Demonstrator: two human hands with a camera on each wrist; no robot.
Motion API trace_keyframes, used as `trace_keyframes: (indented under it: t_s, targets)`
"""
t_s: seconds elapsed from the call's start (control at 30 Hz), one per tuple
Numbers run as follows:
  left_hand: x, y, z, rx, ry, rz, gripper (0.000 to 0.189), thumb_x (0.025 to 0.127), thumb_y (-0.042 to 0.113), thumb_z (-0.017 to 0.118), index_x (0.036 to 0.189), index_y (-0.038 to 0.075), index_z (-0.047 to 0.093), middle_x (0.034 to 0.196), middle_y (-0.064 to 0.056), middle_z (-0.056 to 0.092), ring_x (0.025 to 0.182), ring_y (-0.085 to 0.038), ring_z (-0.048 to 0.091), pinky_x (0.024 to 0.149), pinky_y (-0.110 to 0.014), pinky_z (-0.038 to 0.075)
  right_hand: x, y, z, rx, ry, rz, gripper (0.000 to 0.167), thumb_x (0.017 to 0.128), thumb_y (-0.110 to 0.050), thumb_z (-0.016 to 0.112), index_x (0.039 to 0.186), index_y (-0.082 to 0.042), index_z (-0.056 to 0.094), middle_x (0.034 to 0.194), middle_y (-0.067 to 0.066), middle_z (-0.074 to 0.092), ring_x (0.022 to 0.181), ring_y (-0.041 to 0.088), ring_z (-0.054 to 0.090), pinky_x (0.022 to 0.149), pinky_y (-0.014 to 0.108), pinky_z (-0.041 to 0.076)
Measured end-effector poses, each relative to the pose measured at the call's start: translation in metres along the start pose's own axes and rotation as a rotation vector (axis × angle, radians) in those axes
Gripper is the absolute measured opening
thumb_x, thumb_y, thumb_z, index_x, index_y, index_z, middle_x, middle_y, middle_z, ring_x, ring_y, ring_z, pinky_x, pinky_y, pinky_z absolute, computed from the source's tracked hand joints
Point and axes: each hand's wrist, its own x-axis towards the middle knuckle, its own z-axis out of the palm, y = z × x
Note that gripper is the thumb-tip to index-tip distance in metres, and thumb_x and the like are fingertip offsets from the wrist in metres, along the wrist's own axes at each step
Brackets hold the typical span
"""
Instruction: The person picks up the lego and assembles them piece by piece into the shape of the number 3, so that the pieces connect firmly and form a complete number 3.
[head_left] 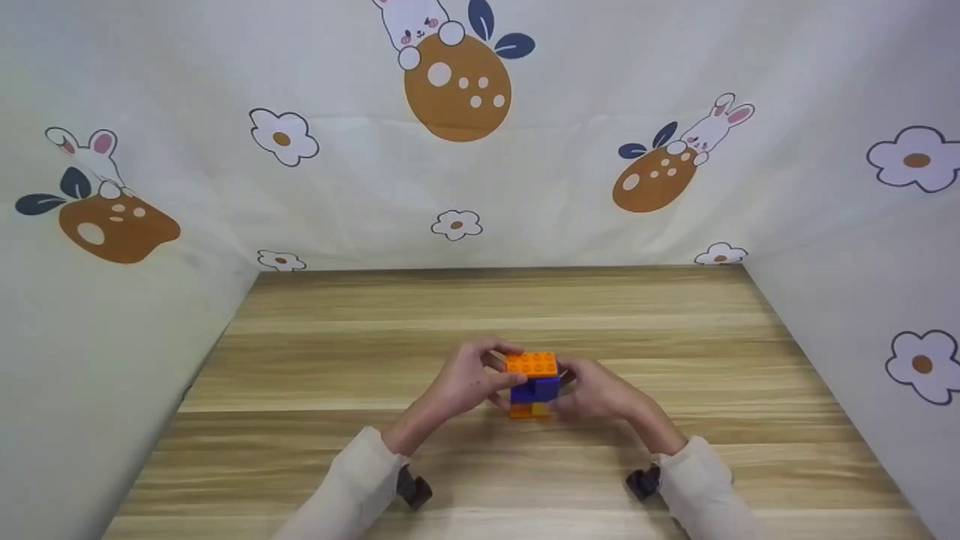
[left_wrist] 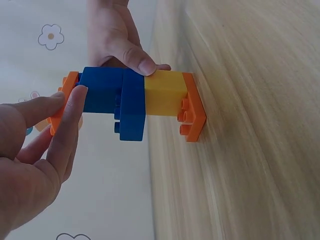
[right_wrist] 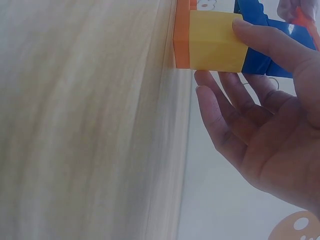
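A small tower of toy building bricks stands on the wooden table between the hands. At its base lies an orange brick [left_wrist: 198,117], with a yellow brick [left_wrist: 165,92] on one side of it. Above come two blue bricks [left_wrist: 133,107], the lower one jutting out over the base. The top orange brick [head_left: 532,364] shows its studs upward in the head view. My left hand [head_left: 469,380] pinches this top brick between thumb and fingers. From the other side my right hand [right_wrist: 265,115] holds the tower, thumb on the yellow brick near the blue one and fingers behind.
The wood-grain table [head_left: 337,322] is bounded by pale cloth walls [head_left: 360,187] printed with rabbits, orange fruit and flowers. Dark wrist devices [head_left: 414,487] sit at both cream sleeves [head_left: 349,480].
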Motion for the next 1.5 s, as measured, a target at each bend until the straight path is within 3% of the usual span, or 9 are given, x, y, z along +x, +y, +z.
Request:
trace_keyframes:
  t_s: [0.13,0.4,0.63,0.9,1.23,1.5]
  targets:
    - [-0.0003,-0.0004,0.0002,-0.009,-0.016,0.001,0.034,0.088,0.013,0.077,0.122,0.012,0.069,0.105,-0.011,0.068,0.084,-0.023,0.070,0.069,-0.052,0.060,0.0001,0.0005,-0.0005,0.006,-0.008,-0.005,0.049,0.084,-0.014,0.079,0.129,-0.010,0.062,0.119,0.007,0.067,0.111,0.026,0.061,0.101,0.050,0.049]
    - [0.0016,-0.0023,0.0036,-0.043,-0.010,-0.032,0.037,0.084,0.013,0.081,0.119,0.012,0.070,0.098,-0.012,0.069,0.079,-0.031,0.071,0.069,-0.051,0.060,0.0002,0.0012,-0.0006,0.004,-0.014,-0.042,0.048,0.082,-0.012,0.079,0.127,-0.008,0.063,0.118,0.008,0.069,0.108,0.026,0.062,0.100,0.050,0.050]
    - [0.0031,-0.0045,0.0049,-0.072,0.000,-0.056,0.038,0.083,0.024,0.083,0.118,0.012,0.072,0.096,-0.012,0.070,0.074,-0.027,0.071,0.072,-0.054,0.060,0.0004,0.0000,-0.0004,0.004,-0.021,-0.023,0.048,0.083,-0.011,0.077,0.128,-0.006,0.062,0.118,0.008,0.069,0.107,0.025,0.062,0.099,0.049,0.051]
    - [0.0049,-0.0055,0.0047,-0.036,0.027,-0.058,0.035,0.085,0.029,0.081,0.116,0.015,0.073,0.090,-0.008,0.071,0.053,-0.016,0.061,0.058,-0.039,0.061,0.0012,0.0002,0.0005,0.017,-0.027,-0.014,0.048,0.083,-0.011,0.078,0.127,-0.008,0.062,0.117,0.007,0.068,0.108,0.026,0.061,0.100,0.049,0.050]
    - [0.0067,-0.0062,0.0044,-0.026,0.027,-0.062,0.035,0.084,0.031,0.082,0.116,0.017,0.074,0.092,-0.007,0.071,0.058,-0.017,0.061,0.056,-0.037,0.060,0.0009,-0.0004,-0.0002,0.003,-0.024,-0.002,0.049,0.082,-0.010,0.078,0.128,-0.008,0.062,0.117,0.008,0.068,0.108,0.025,0.062,0.099,0.049,0.051]
    - [0.0082,-0.0066,0.0047,-0.016,0.028,-0.056,0.033,0.084,0.032,0.081,0.113,0.017,0.075,0.087,-0.006,0.070,0.050,-0.015,0.054,0.044,-0.022,0.051,0.0005,0.0007,-0.0004,0.004,-0.025,-0.023,0.049,0.083,-0.011,0.078,0.129,-0.007,0.061,0.118,0.008,0.068,0.108,0.025,0.062,0.099,0.049,0.051]
